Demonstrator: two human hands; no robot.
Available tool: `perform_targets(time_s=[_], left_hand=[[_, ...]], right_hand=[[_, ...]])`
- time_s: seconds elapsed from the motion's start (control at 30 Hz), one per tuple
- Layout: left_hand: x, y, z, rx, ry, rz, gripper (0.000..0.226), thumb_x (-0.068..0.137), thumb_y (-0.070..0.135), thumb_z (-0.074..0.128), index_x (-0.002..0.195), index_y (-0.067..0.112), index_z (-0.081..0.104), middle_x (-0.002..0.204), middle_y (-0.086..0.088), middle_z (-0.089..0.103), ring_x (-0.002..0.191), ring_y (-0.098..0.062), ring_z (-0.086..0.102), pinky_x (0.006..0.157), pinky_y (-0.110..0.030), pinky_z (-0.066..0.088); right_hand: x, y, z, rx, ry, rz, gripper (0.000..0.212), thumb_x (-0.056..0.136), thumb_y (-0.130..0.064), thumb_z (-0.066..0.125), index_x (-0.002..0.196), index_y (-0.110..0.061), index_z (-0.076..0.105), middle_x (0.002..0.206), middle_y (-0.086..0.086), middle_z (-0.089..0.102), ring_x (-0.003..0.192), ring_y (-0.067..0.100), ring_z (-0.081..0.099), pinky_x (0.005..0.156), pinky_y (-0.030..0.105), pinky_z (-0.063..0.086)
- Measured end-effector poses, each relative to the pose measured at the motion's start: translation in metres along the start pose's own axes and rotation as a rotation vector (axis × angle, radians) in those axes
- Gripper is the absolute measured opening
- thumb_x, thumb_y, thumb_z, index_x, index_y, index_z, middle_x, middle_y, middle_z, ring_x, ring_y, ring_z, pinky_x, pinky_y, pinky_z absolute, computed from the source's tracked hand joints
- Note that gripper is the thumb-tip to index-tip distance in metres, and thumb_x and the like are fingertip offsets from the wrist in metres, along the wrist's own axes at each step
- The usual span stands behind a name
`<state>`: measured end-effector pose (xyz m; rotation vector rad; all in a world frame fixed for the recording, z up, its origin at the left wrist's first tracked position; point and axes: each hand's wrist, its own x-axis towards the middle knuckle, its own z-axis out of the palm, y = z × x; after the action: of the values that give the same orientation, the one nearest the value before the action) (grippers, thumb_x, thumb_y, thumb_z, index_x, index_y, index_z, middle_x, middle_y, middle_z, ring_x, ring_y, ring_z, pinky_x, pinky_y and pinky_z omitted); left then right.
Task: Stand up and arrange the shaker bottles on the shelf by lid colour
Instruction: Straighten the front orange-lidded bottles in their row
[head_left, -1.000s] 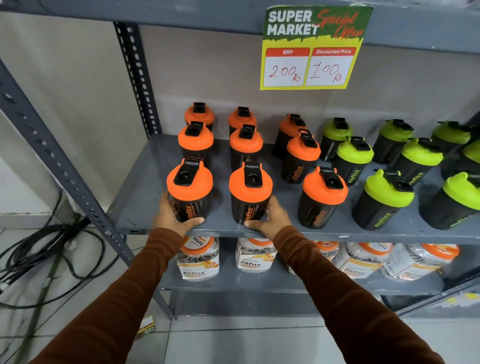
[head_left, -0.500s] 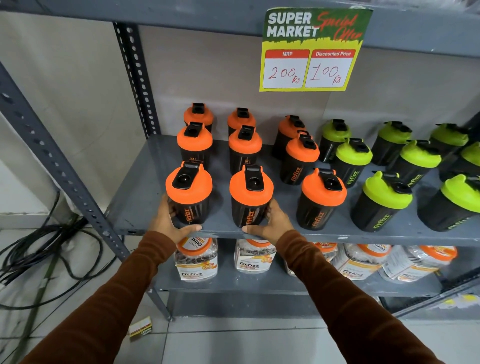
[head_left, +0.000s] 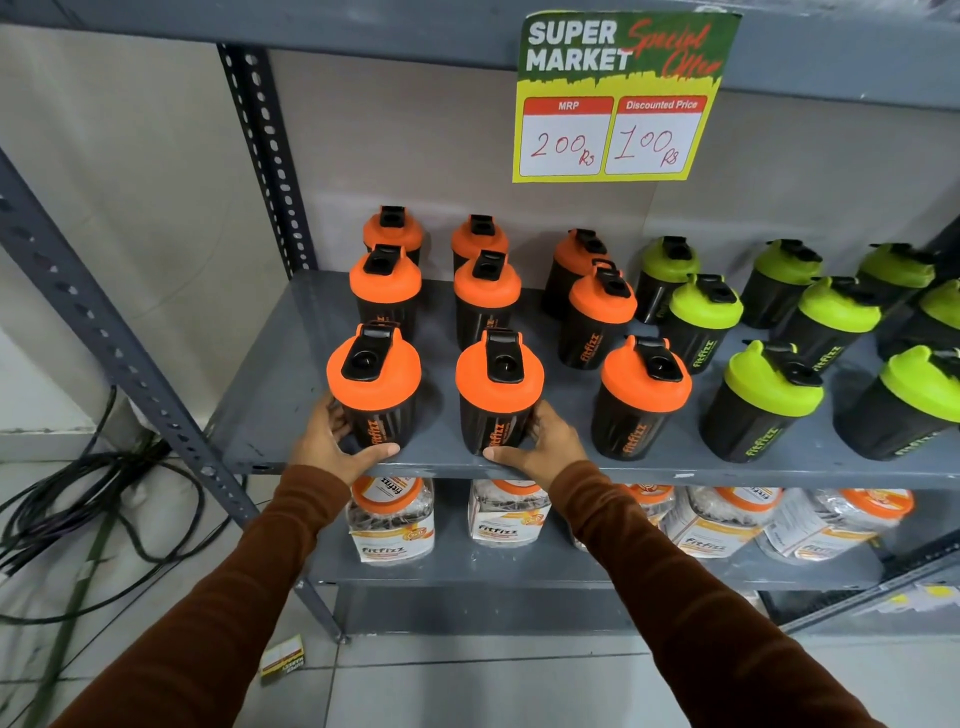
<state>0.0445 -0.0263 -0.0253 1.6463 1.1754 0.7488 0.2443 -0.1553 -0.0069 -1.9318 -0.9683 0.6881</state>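
Black shaker bottles stand upright on the grey shelf (head_left: 280, 405). Several with orange lids fill the left half, several with green lids (head_left: 774, 384) the right half. My left hand (head_left: 332, 441) wraps the base of the front-left orange-lid bottle (head_left: 374, 384) at the shelf's front edge. My right hand (head_left: 545, 441) grips the base of the second front orange-lid bottle (head_left: 498, 389) from its right side. A third front orange-lid bottle (head_left: 644, 395) stands untouched to the right.
A price sign (head_left: 618, 98) hangs from the shelf above. Clear jars with orange lids (head_left: 395, 519) sit on the lower shelf. A slotted steel upright (head_left: 119, 358) slants at left, black cables (head_left: 78, 514) lie on the floor, and a small box (head_left: 283, 660) lies near the shelf foot.
Both hands stay on the same two front bottles. The left bottle has shifted slightly left, widening the gap between the two. The view has drifted a little downward.
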Motion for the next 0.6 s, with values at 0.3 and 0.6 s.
perform_targets(time_s=[0.3, 0.6], left_hand=[[-0.0005, -0.0003, 0.0003, -0.005, 0.013, -0.007, 0.087, 0.055, 0.010, 0.083, 0.127, 0.011, 0.034, 0.134, -0.019, 0.046, 0.121, -0.034, 0.046, 0.102, -0.051, 0.039], [-0.0032, 0.0006, 0.0000, 0.037, -0.004, 0.023, 0.096, 0.053, 0.008, 0.084, 0.132, 0.010, 0.030, 0.138, -0.018, 0.042, 0.124, -0.032, 0.043, 0.104, -0.047, 0.037]], right_hand=[[-0.0006, 0.0001, 0.0009, 0.018, 0.007, 0.007, 0.072, 0.063, -0.020, 0.083, 0.123, -0.014, 0.044, 0.130, 0.011, 0.056, 0.120, 0.028, 0.051, 0.105, 0.048, 0.040], [-0.0021, 0.0001, -0.0003, -0.020, -0.007, 0.006, 0.073, 0.063, -0.013, 0.083, 0.123, -0.013, 0.042, 0.132, 0.011, 0.054, 0.122, 0.029, 0.049, 0.107, 0.045, 0.039]])
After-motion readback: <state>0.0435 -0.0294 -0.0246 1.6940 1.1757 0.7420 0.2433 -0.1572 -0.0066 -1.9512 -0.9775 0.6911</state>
